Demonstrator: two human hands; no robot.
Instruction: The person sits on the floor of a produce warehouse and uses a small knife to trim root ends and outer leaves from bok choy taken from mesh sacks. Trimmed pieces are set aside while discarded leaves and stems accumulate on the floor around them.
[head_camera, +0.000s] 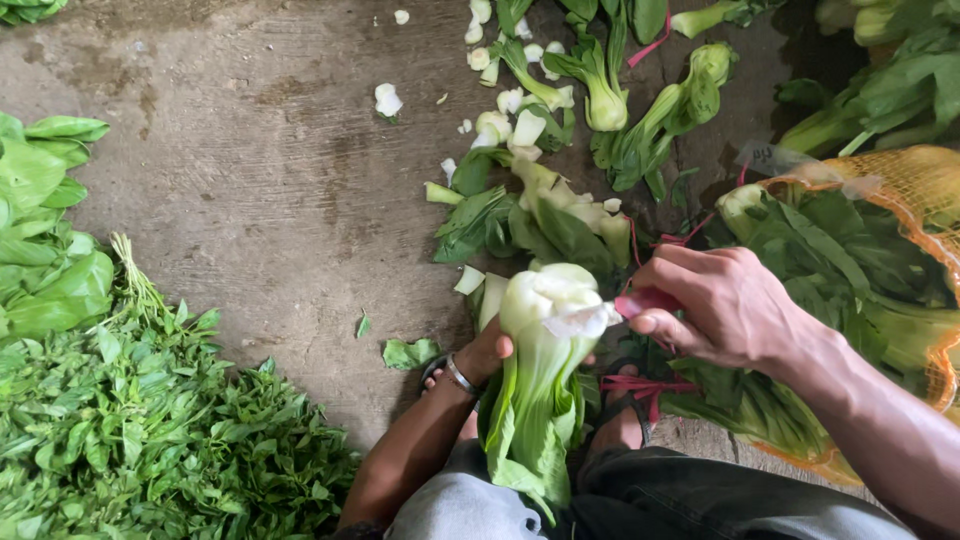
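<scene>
While the left hand (487, 352) grips a bok choy (545, 350) from behind, white base up and leaves hanging toward the lap, the right hand (718, 305) closes its fingers on a red-handled knife (645, 300) whose tip meets the cut base. A metal bangle (461, 376) sits on the left wrist. The head is held just above the person's knees, over a damp concrete floor (250, 170).

Bok choy of this kind looks light and crisp: thick white stalks are stiff and likely to snap if bent, the green leaves soft and easily bruised, and the surface may be slick with moisture. The firm stalk cluster just below the base, where the left fingers wrap now, seems the safest hold; the leaves would tear.

Trimmed white scraps (510, 110) and more heads (600, 90) lie scattered beyond. An orange mesh sack (915, 190) of greens rests on the right, red ties (640, 385) beneath the right hand, and a leafy herb pile (130, 430) on the left.
</scene>
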